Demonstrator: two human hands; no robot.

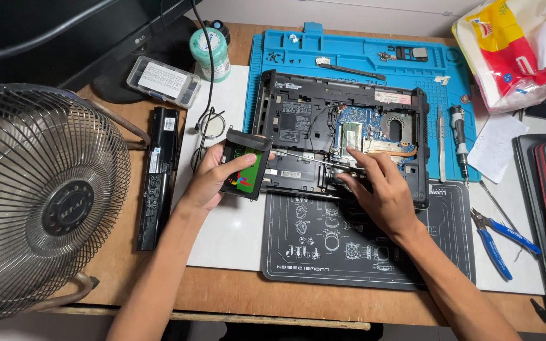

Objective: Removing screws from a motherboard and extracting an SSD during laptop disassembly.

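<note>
My left hand grips a flat black drive with a green, red and blue label, seated in a dark metal caddy, just left of the opened laptop base. My right hand rests on the laptop's front edge and pinches a long thin screwdriver, whose shaft runs left toward the drive's side. The laptop lies bottom-up with its blue circuit board and copper heat pipe exposed.
A metal fan fills the left. A long black battery, glasses, a clear parts box and a green-lidded jar lie left of the laptop. Blue mat, black mat, electric screwdriver, blue pliers sit right.
</note>
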